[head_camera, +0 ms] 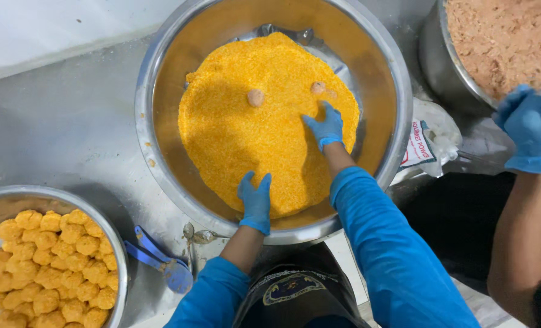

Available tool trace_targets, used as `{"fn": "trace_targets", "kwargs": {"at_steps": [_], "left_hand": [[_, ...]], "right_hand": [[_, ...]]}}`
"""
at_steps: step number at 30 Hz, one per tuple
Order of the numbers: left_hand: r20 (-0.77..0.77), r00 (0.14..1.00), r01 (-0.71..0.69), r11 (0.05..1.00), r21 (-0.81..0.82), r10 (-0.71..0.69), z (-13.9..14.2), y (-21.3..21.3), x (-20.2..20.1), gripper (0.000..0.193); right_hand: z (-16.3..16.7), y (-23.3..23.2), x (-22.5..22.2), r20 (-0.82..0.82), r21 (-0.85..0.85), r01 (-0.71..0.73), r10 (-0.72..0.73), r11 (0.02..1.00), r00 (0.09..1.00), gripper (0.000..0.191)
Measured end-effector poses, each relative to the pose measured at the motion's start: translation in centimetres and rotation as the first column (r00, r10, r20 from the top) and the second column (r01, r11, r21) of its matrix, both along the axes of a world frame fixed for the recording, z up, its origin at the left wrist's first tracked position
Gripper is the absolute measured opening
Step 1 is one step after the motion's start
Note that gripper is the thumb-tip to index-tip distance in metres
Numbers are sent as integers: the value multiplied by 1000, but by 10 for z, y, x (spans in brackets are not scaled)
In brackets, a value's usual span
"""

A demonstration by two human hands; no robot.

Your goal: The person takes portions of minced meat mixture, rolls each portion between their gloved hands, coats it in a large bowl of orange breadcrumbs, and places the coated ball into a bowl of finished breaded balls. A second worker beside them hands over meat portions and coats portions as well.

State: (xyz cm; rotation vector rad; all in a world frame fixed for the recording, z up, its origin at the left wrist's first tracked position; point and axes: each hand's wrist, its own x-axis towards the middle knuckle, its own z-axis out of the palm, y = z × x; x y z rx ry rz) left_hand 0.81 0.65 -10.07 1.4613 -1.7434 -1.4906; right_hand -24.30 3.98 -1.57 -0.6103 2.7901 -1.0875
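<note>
Two blue-gloved hands, left hand [255, 200] and right hand [326, 126], rest flat and empty, fingers spread, on orange crumbs [246, 133] in a steel bowl [161, 67].

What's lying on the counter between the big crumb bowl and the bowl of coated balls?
In the head view, a blue scoop and a metal spoon lie on the steel counter.

Shiny steel bowl [161, 73]; coarse matt orange crumbs [246, 133]; gloves [256, 200] probably nitrile.
</note>
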Motion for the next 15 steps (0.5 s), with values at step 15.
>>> {"fn": "trace_targets", "kwargs": {"at_steps": [15], "left_hand": [[-356, 790, 229, 299, 926, 500, 7, -25, 0, 50]], "right_hand": [[-16, 3, 133, 894, -198, -111, 226, 974, 387, 54]]}}
